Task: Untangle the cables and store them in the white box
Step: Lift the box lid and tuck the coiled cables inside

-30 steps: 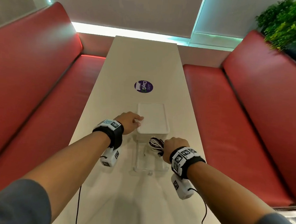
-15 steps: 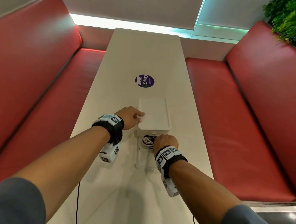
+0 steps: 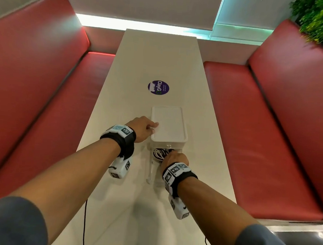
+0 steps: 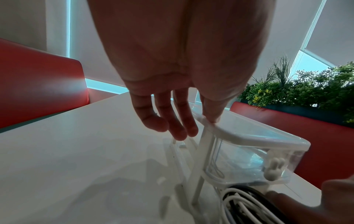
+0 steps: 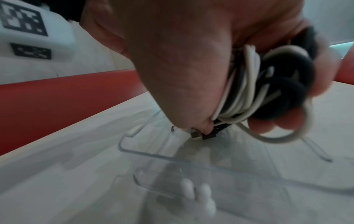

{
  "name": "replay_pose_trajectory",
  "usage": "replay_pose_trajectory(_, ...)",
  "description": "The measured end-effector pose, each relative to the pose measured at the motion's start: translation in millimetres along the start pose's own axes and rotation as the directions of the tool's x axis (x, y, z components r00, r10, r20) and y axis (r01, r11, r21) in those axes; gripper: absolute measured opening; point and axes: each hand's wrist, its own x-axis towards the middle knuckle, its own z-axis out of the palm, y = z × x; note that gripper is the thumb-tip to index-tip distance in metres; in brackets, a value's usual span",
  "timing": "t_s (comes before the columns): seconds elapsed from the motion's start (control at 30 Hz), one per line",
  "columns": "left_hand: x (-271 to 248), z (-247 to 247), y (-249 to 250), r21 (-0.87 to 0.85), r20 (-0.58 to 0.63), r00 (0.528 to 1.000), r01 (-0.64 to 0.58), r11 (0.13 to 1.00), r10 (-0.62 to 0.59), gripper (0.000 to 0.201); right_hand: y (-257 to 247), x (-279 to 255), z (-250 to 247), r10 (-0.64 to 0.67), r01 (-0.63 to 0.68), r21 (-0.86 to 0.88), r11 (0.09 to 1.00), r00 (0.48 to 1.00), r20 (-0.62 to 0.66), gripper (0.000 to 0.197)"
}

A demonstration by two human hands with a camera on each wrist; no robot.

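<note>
Right hand: the right hand (image 3: 174,158) was closed around the cables (image 5: 254,84), fingers curled about the coil, at the open front of the white box (image 3: 169,125).
Cables: a bundle of white and black leads wound into one coil, its connector ends poking out below the thumb in the right wrist view; the head view showed loops of it just inside the box mouth.
Left hand: the left hand (image 3: 142,127) rested on the near left corner of the box top, thumb on the rim, fingers straight and loose, gripping nothing.
White box: it stood on the tabletop (image 3: 156,61), with a clear front flap (image 5: 191,160) folded down flat toward the person; a small white rabbit-shaped knob showed on the flap and another at the box's front edge.
Handling, as a judgement: the coil looked light, soft and springy, so it would likely loosen or spill a loop once released; one white loop already hung free below the fingers. Holding it across the middle of the coil, as here, seemed the sound grip.
Box, as a judgement: thin light plastic, apt to slide on the smooth tabletop, which the steadying left hand guarded against.
Stage: storing seemed nearly done; the flap was not yet shut.
Surroundings: a purple round sticker (image 3: 158,87) lay farther up the tabletop, red benches on both sides.
</note>
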Motion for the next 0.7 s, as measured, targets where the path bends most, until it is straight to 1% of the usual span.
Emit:
replay_pose_trajectory(0.1,2,-2,1,0.040,0.006,1.000,-0.004,0.999,0.004,0.043,3,-5,-5,0.056,-0.052,0.075,0.996,0.997,-0.047,0.034)
replay_pose_trajectory(0.2,2,-3,1,0.067,0.016,1.000,-0.012,0.998,0.011,0.043,7,-9,-5,0.050,-0.031,0.177,0.984,0.993,-0.104,0.032)
replay_pose_trajectory(0.23,3,-3,1,0.069,0.018,1.000,-0.017,0.997,0.015,0.043,9,-11,-5,0.049,-0.020,0.215,0.976,0.990,-0.130,0.034)
replay_pose_trajectory(0.3,3,-3,1,0.071,0.017,1.000,-0.023,0.997,0.021,0.043,11,-15,-5,0.076,-0.028,0.310,0.950,0.987,-0.144,0.045)
replay_pose_trajectory(0.37,4,-2,1,0.067,0.017,1.000,-0.018,0.998,0.017,0.043,8,-15,-5,0.119,-0.070,0.377,0.923,0.987,-0.109,0.049)
replay_pose_trajectory(0.43,4,-1,1,0.069,0.017,1.000,-0.013,0.998,0.012,0.043,3,-13,-2,0.134,-0.106,0.364,0.926,0.990,-0.053,0.048)
replay_pose_trajectory(0.5,5,-1,0,0.067,0.018,1.000,-0.012,0.998,0.011,0.044,-1,-15,1,0.150,-0.130,0.376,0.918,0.988,-0.025,0.050)
replay_pose_trajectory(0.57,5,-1,0,0.060,0.021,1.000,-0.010,0.998,0.008,0.044,-3,-13,4,0.185,-0.172,0.451,0.876,0.983,0.015,0.054)
replay_pose_trajectory(0.6,5,-1,-1,0.059,0.022,1.000,-0.009,0.998,0.007,0.044,-4,-13,3,0.195,-0.191,0.474,0.860,0.980,0.042,0.059)
replay_pose_trajectory(0.7,6,0,-2,0.086,0.024,1.000,-0.015,0.996,0.013,0.044,-3,-5,3,0.237,-0.260,0.524,0.811,0.965,0.114,0.083)
